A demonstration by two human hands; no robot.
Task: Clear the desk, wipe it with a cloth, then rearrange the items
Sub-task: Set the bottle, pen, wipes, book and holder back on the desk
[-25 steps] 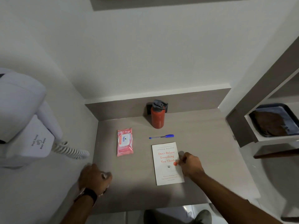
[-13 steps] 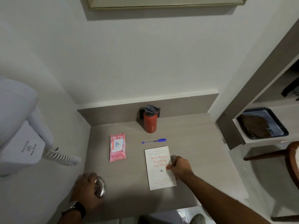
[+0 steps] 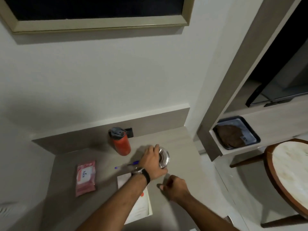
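My left hand (image 3: 152,161) grips a clear drinking glass (image 3: 164,158) from above, over the right part of the grey desk (image 3: 180,147). My right hand (image 3: 175,186) is loosely curled and holds nothing, resting on the desk just right of the white book (image 3: 141,209). My left forearm crosses over the book and hides much of it. A blue pen (image 3: 126,165) lies behind my left wrist. The red water bottle (image 3: 120,142) stands upright at the back. A pink wipes pack (image 3: 85,177) lies flat on the left.
A dark tray (image 3: 250,130) with a brown cloth (image 3: 231,136) sits on a low shelf to the right. A round table with a wooden rim (image 3: 286,174) stands at the far right. A framed mirror (image 3: 100,25) hangs on the wall above the desk.
My left hand has carried the glass from the desk's front left corner across to the right, over the pen. My right hand has slid off the book. The view has swung rightward.
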